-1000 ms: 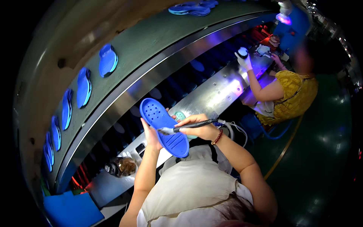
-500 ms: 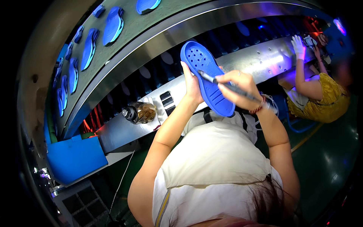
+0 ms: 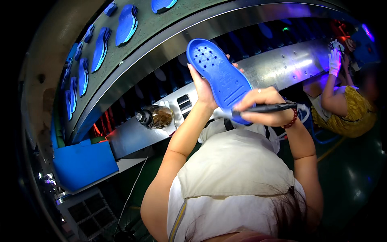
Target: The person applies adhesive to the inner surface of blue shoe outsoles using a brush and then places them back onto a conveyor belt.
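My left hand (image 3: 204, 89) grips a blue shoe sole (image 3: 221, 76) from its left side, with fingertips showing round its far right edge. The sole is tilted, its wide end up, with several small round holes there and ridges lower down. In my right hand (image 3: 266, 107) is a slim black brush-like tool (image 3: 274, 107), held near the sole's narrow lower end. Its pale tip is smeared by motion, so I cannot tell whether it touches the sole.
Several blue soles (image 3: 100, 49) lie on the green conveyor belt (image 3: 151, 26) at the upper left. A dark-lidded bottle (image 3: 155, 117) stands on the metal ledge (image 3: 129, 141), left of my left forearm. A blue box (image 3: 86, 164) is lower left; a gloved co-worker (image 3: 344, 99) sits at the right.
My right hand has moved down along the sole, from its middle to the lower end, and the tool has turned nearly level. My left hand still holds the sole.
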